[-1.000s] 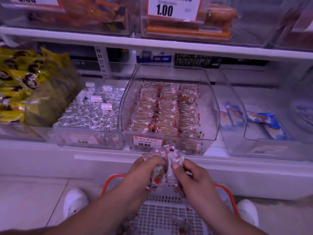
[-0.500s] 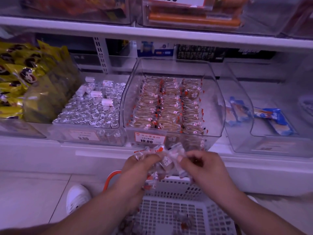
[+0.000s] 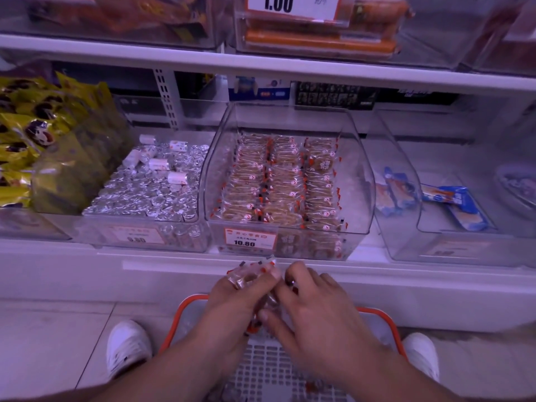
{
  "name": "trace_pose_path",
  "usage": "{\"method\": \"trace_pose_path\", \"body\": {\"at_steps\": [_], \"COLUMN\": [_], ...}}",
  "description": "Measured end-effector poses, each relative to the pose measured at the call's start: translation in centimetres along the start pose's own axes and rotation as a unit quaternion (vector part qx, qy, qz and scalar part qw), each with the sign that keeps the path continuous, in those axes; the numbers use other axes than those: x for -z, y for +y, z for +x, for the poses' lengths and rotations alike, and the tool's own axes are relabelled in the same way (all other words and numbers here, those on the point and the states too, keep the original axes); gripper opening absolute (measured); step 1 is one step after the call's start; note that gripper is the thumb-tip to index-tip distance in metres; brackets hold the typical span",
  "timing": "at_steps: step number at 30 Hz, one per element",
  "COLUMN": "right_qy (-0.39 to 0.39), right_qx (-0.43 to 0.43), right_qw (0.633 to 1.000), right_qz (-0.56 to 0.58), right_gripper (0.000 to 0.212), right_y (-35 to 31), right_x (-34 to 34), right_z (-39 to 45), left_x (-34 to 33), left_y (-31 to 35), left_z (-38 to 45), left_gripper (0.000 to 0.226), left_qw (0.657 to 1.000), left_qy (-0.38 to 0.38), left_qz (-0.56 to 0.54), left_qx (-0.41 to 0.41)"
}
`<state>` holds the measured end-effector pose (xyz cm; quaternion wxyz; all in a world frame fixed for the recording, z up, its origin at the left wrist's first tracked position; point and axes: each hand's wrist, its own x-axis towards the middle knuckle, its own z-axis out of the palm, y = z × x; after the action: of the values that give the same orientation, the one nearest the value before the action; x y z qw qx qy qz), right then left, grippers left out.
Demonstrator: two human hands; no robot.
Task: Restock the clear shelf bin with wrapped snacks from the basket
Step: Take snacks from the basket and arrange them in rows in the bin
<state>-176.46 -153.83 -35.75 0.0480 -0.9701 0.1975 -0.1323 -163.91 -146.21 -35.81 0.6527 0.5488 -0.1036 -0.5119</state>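
Change noted: the two hands have drawn closer together than half a second ago and sit lower, over the orange-rimmed white plastic basket (image 3: 380,314) on the floor. The left hand (image 3: 232,303) has its grip closed round a bunch of clear-wrapped snacks with red ends (image 3: 252,269); the right hand (image 3: 313,300) curls against the same bunch, thumb beneath. Judgement: the batch is being squared up, not yet delivered.

The clear plastic shelf bin (image 3: 359,169) stands directly ahead, three rows already laid, a strip free along its right side. White shelving carries it. Left neighbour: a clear bin of silver foil sweets (image 3: 150,192). The orange price label (image 3: 249,237) reads 10.80.
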Motion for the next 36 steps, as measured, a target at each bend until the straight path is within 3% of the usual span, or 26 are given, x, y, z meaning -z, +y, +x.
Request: {"method": "trace_pose_path", "body": {"at_steps": [2,4,7,11,13,17,18,20,21,22,25,27,29,32,33,34,36], "right_qy": [-0.064,-0.097,-0.054,0.011,0.026,0.047,0.036,-0.033,-0.067,-0.087,-0.108,-0.085,-0.032,0.02,0.025,0.027,0.03], "right_qx": [-0.02,-0.111,-0.26,-0.285,-0.303,-0.328,-0.329,-0.32,-0.313,-0.309,-0.327,-0.356,-0.388,-0.372,-0.358,-0.349,-0.349], "right_qw": [0.986,0.93,0.802,0.709,0.703,0.795,0.797,0.72,0.678,0.666,0.719,0.706,0.649,0.516,0.5,0.505,0.559], "right_qz": [0.152,0.336,0.535,0.645,0.643,0.509,0.505,0.615,0.662,0.674,0.604,0.607,0.653,0.771,0.788,0.789,0.751], "right_gripper": [0.06,0.069,0.064,0.062,0.065,0.047,0.036,0.014,0.013,0.013,0.02,0.013,0.009,0.013,0.014,0.015,0.019], "right_y": [0.1,0.7,2.5,3.7,3.2,2.4,2.3,1.8,1.5,1.3,1.2,1.2,1.5,1.7,1.5,0.9,-0.5], "right_x": [0.1,0.3,0.6,1.2,1.1,0.6,0.6,0.8,0.7,0.5,0.2,0.0,0.0,0.5,0.5,0.4,-0.1], "right_z": [-0.1,0.3,1.0,0.8,0.8,1.0,0.9,0.9,0.8,0.7,0.3,0.2,0.5,1.1,1.2,1.2,1.2], "left_x": [0.3,0.6,1.0,1.1,0.9,0.6,0.6,0.5,0.4,0.3,0.2,0.3,0.3,0.3,0.2,0.0,-0.7], "left_y": [0.0,0.1,0.3,0.2,0.0,-0.2,-0.3,-0.5,-0.5,-0.6,-0.9,-1.0,-0.8,-0.5,-0.7,-0.8,-1.0], "left_z": [0.4,0.7,0.9,0.6,0.5,0.4,0.4,0.4,0.4,0.3,0.3,0.5,0.7,0.8,0.8,0.8,0.5], "left_gripper": [0.025,0.029,0.04,0.059,0.055,0.036,0.037,0.046,0.051,0.055,0.061,0.057,0.045,0.04,0.044,0.049,0.056], "left_qw": [1.0,1.0,0.999,0.999,0.999,0.994,0.993,0.995,0.996,0.996,0.987,0.986,0.992,0.994,0.994,0.995,0.996], "left_qy": [0.013,0.026,0.038,0.016,-0.023,-0.106,-0.111,-0.098,-0.077,-0.052,0.029,0.053,0.057,0.072,0.072,0.071,0.069], "left_qz": [0.005,-0.008,-0.004,0.015,0.015,0.016,0.013,0.023,0.046,0.079,0.159,0.156,0.112,0.068,0.06,0.054,0.045], "left_qx": [0.006,0.012,0.01,0.024,0.025,0.025,0.027,0.025,0.019,0.01,-0.004,0.007,0.028,0.047,0.046,0.044,0.029]}}
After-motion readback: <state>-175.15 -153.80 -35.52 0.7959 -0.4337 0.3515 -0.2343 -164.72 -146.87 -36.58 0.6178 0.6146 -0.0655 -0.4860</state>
